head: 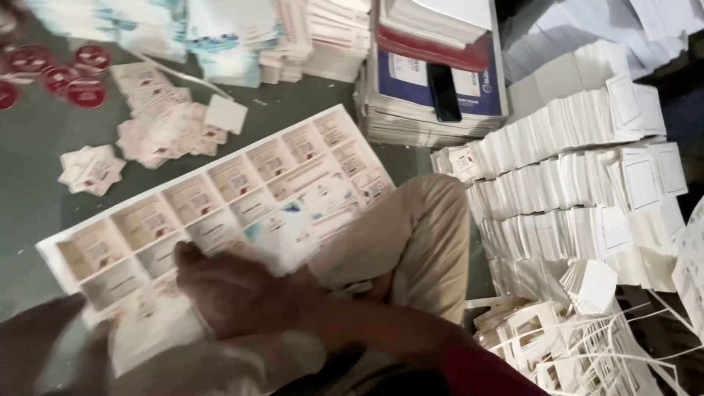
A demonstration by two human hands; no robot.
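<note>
A large white printed sheet point(242, 183), gridded with rows of small cards, lies slanted on the grey floor in front of me. My right hand point(231, 293) reaches across from the right in a red sleeve. It rests on the near part of the sheet with its fingers curled, gripping the paper there. My left hand point(44, 345) is only a dark blur at the bottom left, by the sheet's near left corner. Its fingers cannot be made out. My bent knee point(418, 242) in beige trousers lies just right of the sheet.
Rows of cut white cards point(587, 183) are stacked on the right, with thin paper trimmings point(587, 345) below them. A black phone point(444, 92) lies on a pile of printed sheets point(433, 110) at the top. Loose cards point(169, 128) and red round stickers point(73, 77) lie at the upper left.
</note>
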